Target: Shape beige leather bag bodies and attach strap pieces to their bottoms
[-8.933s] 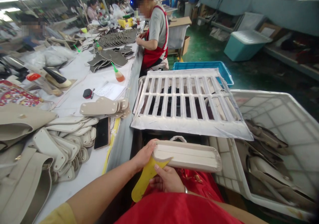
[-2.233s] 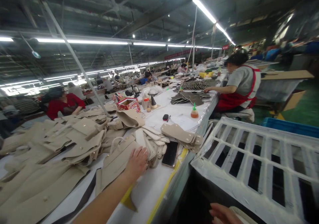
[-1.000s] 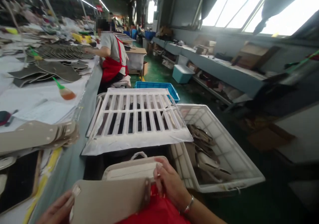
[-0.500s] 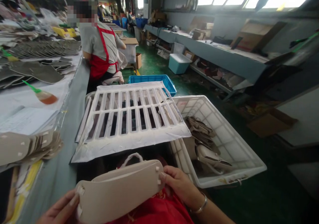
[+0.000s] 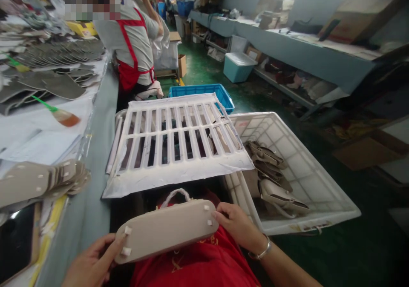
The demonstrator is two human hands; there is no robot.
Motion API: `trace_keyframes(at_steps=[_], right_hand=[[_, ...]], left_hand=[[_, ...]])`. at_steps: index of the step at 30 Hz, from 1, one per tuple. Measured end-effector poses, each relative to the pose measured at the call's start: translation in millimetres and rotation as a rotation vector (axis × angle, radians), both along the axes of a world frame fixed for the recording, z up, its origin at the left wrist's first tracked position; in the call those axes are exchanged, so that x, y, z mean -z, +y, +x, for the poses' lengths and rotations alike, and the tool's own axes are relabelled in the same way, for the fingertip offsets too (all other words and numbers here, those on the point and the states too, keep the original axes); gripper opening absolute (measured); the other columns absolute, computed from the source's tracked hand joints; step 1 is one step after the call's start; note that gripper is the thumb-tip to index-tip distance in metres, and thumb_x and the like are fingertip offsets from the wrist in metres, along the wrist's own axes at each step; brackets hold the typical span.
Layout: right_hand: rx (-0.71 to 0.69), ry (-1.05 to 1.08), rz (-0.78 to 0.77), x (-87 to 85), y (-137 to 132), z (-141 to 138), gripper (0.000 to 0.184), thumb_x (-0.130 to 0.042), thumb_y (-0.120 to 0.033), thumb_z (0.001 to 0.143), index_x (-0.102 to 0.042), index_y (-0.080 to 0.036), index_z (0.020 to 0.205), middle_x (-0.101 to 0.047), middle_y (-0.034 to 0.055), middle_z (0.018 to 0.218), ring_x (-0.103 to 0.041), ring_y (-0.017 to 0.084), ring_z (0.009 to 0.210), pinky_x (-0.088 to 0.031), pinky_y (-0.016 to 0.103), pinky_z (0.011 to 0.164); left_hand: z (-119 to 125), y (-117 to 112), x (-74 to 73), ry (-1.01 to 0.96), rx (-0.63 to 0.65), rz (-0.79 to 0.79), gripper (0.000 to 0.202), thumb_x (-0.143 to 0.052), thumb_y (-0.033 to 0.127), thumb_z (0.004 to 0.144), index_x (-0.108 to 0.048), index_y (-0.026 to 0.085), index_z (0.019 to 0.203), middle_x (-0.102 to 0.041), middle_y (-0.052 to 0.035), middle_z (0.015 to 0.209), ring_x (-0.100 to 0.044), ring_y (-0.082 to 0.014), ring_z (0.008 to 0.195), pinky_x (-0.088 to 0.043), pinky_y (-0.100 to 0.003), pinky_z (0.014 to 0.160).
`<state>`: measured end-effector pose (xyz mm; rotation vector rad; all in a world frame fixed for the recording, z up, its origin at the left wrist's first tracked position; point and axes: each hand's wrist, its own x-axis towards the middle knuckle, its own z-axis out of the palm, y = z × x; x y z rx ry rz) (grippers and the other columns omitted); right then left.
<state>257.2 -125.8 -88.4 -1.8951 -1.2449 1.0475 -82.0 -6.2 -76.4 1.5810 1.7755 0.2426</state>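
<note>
A beige oval panel with small white tabs near both ends lies across the bottom of a handbag held over my lap. A plastic-wrapped handle rises behind it; most of the bag body is hidden. My left hand grips the panel's left end, thumb beside the white tabs. At the other end my right hand pinches the edge between thumb and fingers. Several similar beige panels are stacked on the table to my left.
A white slatted rack stands just ahead. Right of it, a white crate holds several beige bags. A phone and a glue brush lie on the left table. A co-worker in a red apron sits beyond.
The panel has tilted and now looks flatter and narrower, its outline matching the bag's base. Both hands have shifted slightly right in view. The co-worker's arm has risen.
</note>
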Motion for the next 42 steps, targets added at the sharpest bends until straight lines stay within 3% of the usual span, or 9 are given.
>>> trace_keyframes(at_steps=[2,5,17,26,28,31,35,38,42], right_hand=[[-0.004,0.005,-0.008,-0.6,0,-2,0.033,-0.045,-0.041,0.082,-0.051,-0.016,0.062,-0.049,-0.0020,0.059,-0.043,0.010,0.058,-0.033,0.021,0.053],[-0.030,0.000,-0.044,5.6,2,-2,0.041,-0.043,-0.051,0.080,-0.053,-0.017,0.061,-0.051,-0.0009,0.058,-0.046,0.012,0.057,-0.037,0.020,0.052],[-0.055,-0.027,-0.065,21.1,7,-1,0.042,-0.045,-0.057,0.076,-0.055,-0.019,0.060,-0.049,-0.0006,0.052,-0.044,0.012,0.049,-0.038,0.019,0.046],[-0.013,-0.164,-0.063,1.8,9,-8,0.037,-0.042,-0.046,0.081,-0.047,-0.017,0.059,-0.043,-0.0027,0.056,-0.039,0.010,0.055,-0.031,0.021,0.050],[-0.002,-0.176,-0.051,-3.0,8,-9,0.032,-0.044,-0.040,0.081,-0.047,-0.016,0.059,-0.044,-0.0037,0.055,-0.039,0.009,0.055,-0.029,0.021,0.051],[0.012,-0.198,-0.035,-5.6,6,-8,0.029,-0.047,-0.035,0.081,-0.048,-0.016,0.059,-0.045,-0.0043,0.056,-0.039,0.008,0.055,-0.028,0.020,0.052],[0.010,-0.210,-0.016,-4.6,3,-7,0.030,-0.049,-0.035,0.082,-0.049,-0.015,0.059,-0.047,-0.0044,0.055,-0.040,0.007,0.054,-0.026,0.020,0.051],[-0.015,-0.198,-0.003,-2.5,1,-6,0.031,-0.049,-0.034,0.081,-0.046,-0.015,0.057,-0.045,-0.0044,0.054,-0.040,0.007,0.052,-0.025,0.020,0.050],[-0.040,-0.194,-0.017,-1.5,1,-2,0.030,-0.048,-0.034,0.081,-0.046,-0.015,0.057,-0.046,-0.0040,0.054,-0.039,0.006,0.052,-0.023,0.021,0.049]], left_hand=[[4,-1,-7.6,-0.030,0.048,-0.101,0.056,-0.048,0.070,0.066,-0.062,0.018,0.081,-0.049,0.0029,0.047,-0.044,-0.0138,0.044,-0.034,-0.023,0.043],[9,1,-12.5,-0.109,0.140,0.007,0.046,-0.049,0.060,0.074,-0.057,0.015,0.064,-0.052,0.0011,0.057,-0.047,-0.0132,0.058,-0.036,-0.021,0.054],[6,10,-3.4,-0.330,0.026,0.019,0.041,-0.057,0.053,0.071,-0.048,0.015,0.059,-0.042,0.0042,0.054,-0.036,-0.0093,0.054,-0.029,-0.020,0.051],[0,16,-15.0,0.185,0.344,0.213,0.043,-0.045,0.060,0.076,-0.055,0.017,0.074,-0.054,0.0006,0.063,-0.051,-0.0160,0.059,-0.037,-0.027,0.056],[13,17,-14.1,0.223,0.422,0.476,0.047,-0.048,0.058,0.075,-0.055,0.017,0.095,-0.060,-0.0050,0.085,-0.056,-0.0213,0.079,-0.043,-0.033,0.072],[60,7,-8.8,0.099,0.732,0.742,0.053,-0.053,0.053,0.076,-0.048,0.016,0.114,-0.055,-0.0103,0.114,-0.050,-0.0249,0.106,-0.037,-0.038,0.094],[143,-19,3.0,0.038,1.116,0.697,0.082,-0.065,0.055,0.064,-0.037,0.013,0.129,-0.044,-0.0142,0.131,-0.042,-0.0294,0.118,-0.033,-0.043,0.100],[178,-27,13.7,0.081,1.153,0.585,0.087,-0.071,0.051,0.058,-0.038,0.009,0.128,-0.045,-0.0171,0.129,-0.044,-0.0307,0.115,-0.033,-0.045,0.098],[185,-26,16.6,0.065,1.140,0.533,0.080,-0.070,0.044,0.059,-0.042,0.008,0.124,-0.048,-0.0168,0.126,-0.045,-0.0295,0.114,-0.034,-0.043,0.097]])
